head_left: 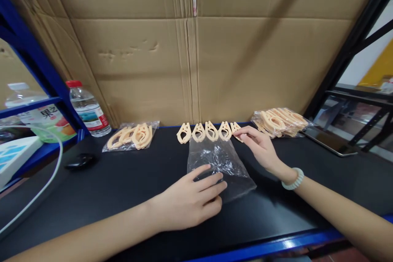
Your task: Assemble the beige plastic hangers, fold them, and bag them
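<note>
Several beige plastic pieces that look like folded travel hangers (211, 132) stand in a row along the back of the black table. A clear plastic bag (219, 159) lies flat just in front of them. Over its near left part rests my left hand (196, 198), fingers spread, holding nothing. At the row's right end, my right hand (259, 147) has thumb and fingertips closed on the last folded hanger (236, 127), which they partly cover. A pale beaded bracelet circles my right wrist.
Bagged hangers lie at the left (130, 136), and a larger bagged pile (279, 120) at the right beside a dark tablet-like device (330, 141). A black mouse (80, 161), a red-capped water bottle (89, 110) and a white cable (46, 188) are leftward. Cardboard (138, 57) walls the back.
</note>
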A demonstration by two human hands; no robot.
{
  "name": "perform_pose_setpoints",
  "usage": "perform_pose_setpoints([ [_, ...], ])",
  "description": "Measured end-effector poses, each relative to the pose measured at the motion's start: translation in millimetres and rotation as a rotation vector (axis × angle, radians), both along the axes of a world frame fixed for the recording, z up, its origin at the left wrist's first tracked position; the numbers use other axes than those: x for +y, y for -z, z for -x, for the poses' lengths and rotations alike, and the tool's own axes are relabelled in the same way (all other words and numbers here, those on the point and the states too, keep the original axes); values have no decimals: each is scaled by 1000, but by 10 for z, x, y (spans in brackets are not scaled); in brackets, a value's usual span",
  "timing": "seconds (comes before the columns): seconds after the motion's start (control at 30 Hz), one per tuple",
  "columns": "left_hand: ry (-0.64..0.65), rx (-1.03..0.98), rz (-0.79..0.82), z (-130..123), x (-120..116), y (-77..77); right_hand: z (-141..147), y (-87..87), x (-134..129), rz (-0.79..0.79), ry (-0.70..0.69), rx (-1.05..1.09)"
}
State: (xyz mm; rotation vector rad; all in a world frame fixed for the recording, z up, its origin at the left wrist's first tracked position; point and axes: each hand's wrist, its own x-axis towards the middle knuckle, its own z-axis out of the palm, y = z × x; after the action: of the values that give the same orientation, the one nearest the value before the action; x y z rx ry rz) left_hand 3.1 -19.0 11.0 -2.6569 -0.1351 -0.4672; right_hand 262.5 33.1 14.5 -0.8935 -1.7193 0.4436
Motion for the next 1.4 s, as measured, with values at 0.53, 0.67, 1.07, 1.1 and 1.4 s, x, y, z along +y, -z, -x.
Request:
perform_pose_setpoints([
  [0.53,-319,-371,565,24,73,34,-409,65,421,-263,124,-641],
  [0.67,-298,-351,571,16,58,64,-718,166,834,-154,186,-880],
  [1.07,-187,-282,676,50,24,43,-839,107,1115,-21,12,-1076],
  [1.1,-181,-278,673,58,25,49,-880,72,1040,-21,7,-1078],
  [1.4,-62,-192,338,93,33,142,-1053,24,2,52,-13,-935],
])
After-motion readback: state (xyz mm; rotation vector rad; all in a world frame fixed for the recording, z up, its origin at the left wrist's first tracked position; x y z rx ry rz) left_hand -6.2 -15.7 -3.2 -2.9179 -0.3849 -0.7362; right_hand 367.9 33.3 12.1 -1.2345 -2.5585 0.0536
